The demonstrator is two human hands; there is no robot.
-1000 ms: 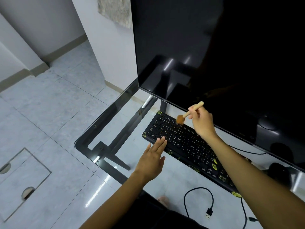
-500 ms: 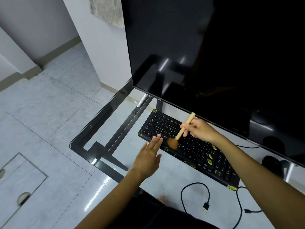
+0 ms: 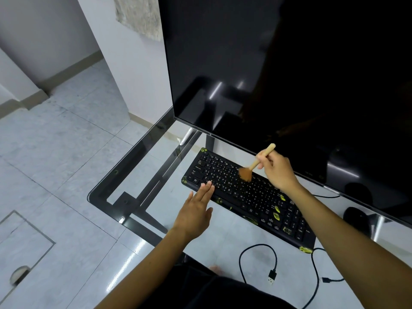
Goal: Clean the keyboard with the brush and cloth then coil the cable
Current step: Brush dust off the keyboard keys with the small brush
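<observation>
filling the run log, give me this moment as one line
step: brushing keys | right hand: holds brush, bristles on keyboard | left hand: fingertips steady keyboard's front edge | cable: uncoiled

The black rectangular plastic keyboard (image 3: 247, 195) carries white legends on its keys. At its 9 o'clock end, one wide key seems to read "Caps Lock", but the print is very small. The other key letters are too blurred for reading. No other text, brand or number is legible.
</observation>
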